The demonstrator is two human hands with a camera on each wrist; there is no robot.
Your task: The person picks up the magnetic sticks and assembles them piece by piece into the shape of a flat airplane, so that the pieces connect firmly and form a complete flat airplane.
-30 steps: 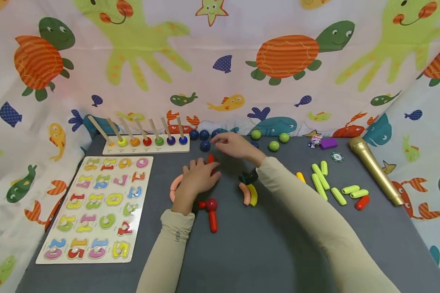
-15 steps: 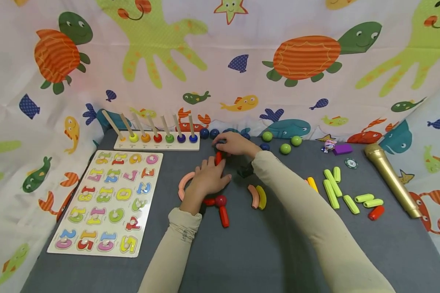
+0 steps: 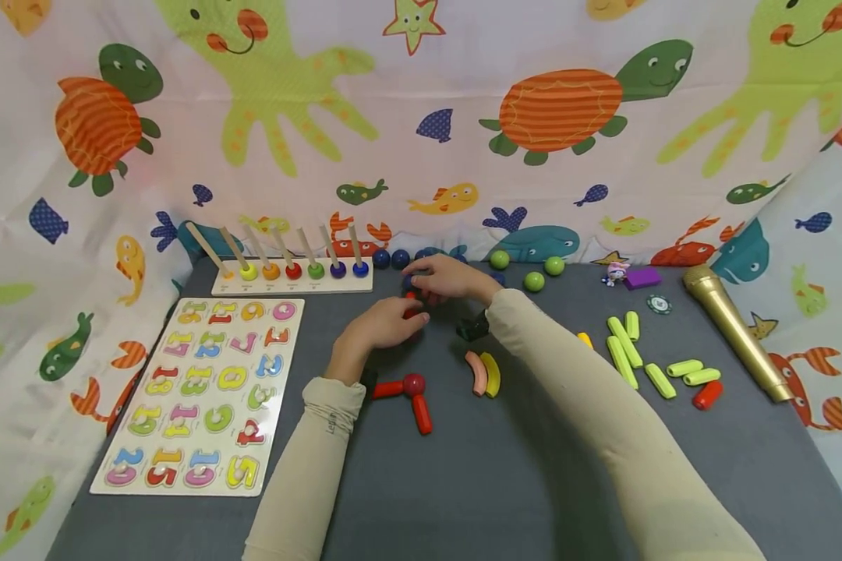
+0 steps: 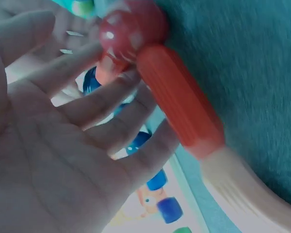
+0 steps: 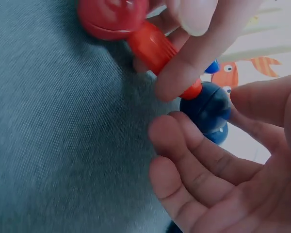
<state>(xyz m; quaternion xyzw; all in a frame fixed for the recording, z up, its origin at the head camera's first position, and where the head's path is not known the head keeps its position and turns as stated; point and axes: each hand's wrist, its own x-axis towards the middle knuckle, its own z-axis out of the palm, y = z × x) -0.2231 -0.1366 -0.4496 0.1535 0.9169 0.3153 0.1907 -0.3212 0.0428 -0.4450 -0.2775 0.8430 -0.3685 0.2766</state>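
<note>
While my left hand (image 3: 386, 322) pinches the short red plastic rod (image 5: 160, 56) at upper centre of the head view, my right hand (image 3: 449, 278) holds a dark blue ball (image 5: 207, 109) against its tip; next, I judge, comes pressing them squarely together.

Even, bright light in the head view with soft shadows; both wrist views are blurred and bluish.

Kids' play corner, prob. home or nursery. Sea-animal cartoon sheet (image 3: 421, 117) hung as backdrop on 3 sides. Grey counter (image 3: 505, 483) w/ number puzzle board (image 3: 199, 386), peg-and-bead rack (image 3: 291, 269), toy mic (image 3: 733, 331), coloured sticks & balls.
</note>
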